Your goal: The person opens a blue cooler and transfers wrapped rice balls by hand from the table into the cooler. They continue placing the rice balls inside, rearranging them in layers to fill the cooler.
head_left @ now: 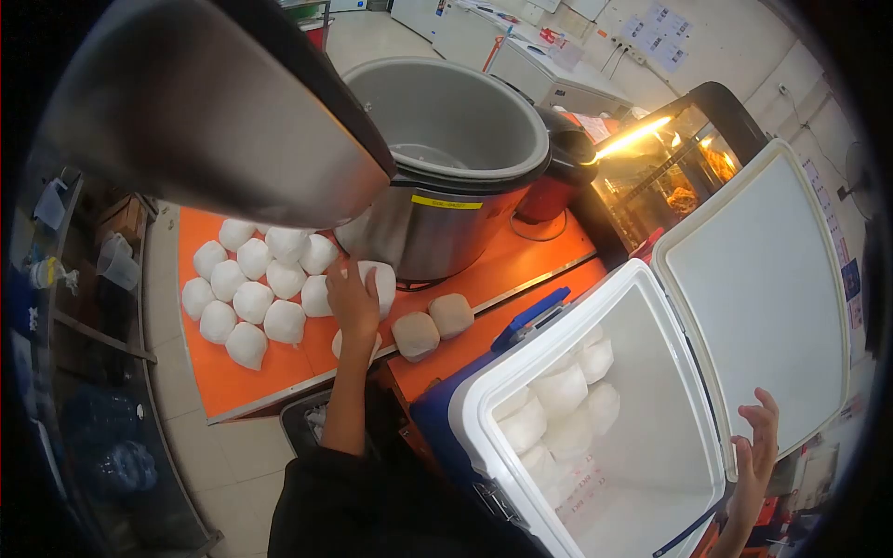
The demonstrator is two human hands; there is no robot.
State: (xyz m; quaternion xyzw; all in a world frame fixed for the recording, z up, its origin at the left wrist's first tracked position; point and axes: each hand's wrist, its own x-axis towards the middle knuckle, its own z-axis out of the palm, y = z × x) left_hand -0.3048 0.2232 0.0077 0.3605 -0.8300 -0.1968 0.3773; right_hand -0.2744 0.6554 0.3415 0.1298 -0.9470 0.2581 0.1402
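My left hand (353,299) is on the orange table, its fingers closed on a white wrapped rice bundle (383,286) beside the rice cooker (419,228). Part of the grip is hidden behind the hand. Many similar white bundles (252,302) cover the table to the left, and two browner-looking ones (416,335) sit to the right. Near the raised cooler lid (758,307), my right hand (758,442) is open, fingers apart and holding nothing. Several bundles (561,389) lie inside the white cooler box (651,391), where red print shows at the bottom.
The cooker's steel lid (214,121) stands raised at upper left, close above the bundles. A lit food warmer (674,177) is behind the cooler. A dark bin (312,428) sits below the table edge (270,398). Shelving (102,335) lines the left side.
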